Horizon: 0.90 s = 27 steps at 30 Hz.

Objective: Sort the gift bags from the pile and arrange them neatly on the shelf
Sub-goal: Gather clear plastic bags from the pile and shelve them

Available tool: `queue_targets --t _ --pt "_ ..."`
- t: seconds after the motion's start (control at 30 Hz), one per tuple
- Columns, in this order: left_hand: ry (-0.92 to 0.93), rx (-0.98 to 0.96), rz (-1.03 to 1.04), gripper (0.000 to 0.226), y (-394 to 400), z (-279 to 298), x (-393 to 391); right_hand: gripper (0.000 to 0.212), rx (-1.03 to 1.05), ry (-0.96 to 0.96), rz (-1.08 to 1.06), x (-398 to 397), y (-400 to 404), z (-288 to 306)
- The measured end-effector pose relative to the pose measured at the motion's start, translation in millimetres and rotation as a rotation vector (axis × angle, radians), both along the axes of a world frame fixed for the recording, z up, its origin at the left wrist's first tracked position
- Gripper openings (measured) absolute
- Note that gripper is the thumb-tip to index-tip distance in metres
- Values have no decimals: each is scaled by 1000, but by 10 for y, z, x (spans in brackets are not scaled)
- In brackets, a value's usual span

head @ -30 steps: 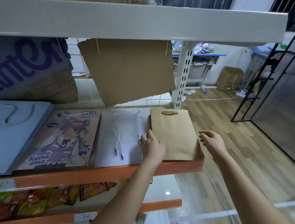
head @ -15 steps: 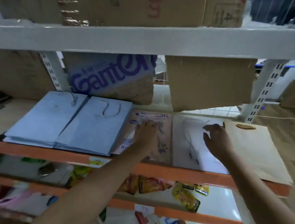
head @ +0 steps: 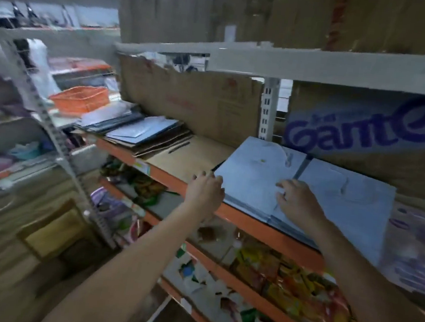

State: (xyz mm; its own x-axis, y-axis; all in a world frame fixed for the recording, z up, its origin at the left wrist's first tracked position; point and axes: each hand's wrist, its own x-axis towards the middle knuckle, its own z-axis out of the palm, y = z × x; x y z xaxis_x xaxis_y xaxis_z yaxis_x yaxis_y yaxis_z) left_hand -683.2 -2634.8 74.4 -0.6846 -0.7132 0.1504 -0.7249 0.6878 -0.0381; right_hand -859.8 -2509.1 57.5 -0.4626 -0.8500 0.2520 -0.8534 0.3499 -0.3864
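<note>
Both hands flat, gripping nothing.

My left hand (head: pixel 205 189) touches the left edge of the left blue gift bag (head: pixel 254 172), my right hand (head: pixel 296 200) presses its top; a second blue bag (head: pixel 344 198) lies beside it on the orange-edged shelf (head: pixel 242 221). Farther left sit a flat bag pile (head: pixel 144 134) and an orange basket (head: pixel 80 99).

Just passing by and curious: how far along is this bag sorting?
Done: two pale blue gift bags lie flat side by side on the orange-edged shelf. In hand: the left hand is at the first bag's left edge, the right hand rests on it, seemingly straightening it. Left: a loose pile of flat bags further left looks unsorted.
</note>
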Motion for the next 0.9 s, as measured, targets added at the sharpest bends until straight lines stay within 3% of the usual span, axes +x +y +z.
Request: queue_targets --t 0.37,0.6,0.77,0.9 --pt "-17 25 323 37 -2068 -118 1266 30 -7 -4 309 885 -2718 -27" --pt "39 54 399 38 -3386 -51 1510 32 43 -83 322 1110 -4147 82" --pt "60 69 422 37 -4132 -80 1677 40 145 -144 257 1194 -4789 -9" --pt "82 53 410 36 -4801 -142 1833 40 111 -158 198 1214 -5210 -80"
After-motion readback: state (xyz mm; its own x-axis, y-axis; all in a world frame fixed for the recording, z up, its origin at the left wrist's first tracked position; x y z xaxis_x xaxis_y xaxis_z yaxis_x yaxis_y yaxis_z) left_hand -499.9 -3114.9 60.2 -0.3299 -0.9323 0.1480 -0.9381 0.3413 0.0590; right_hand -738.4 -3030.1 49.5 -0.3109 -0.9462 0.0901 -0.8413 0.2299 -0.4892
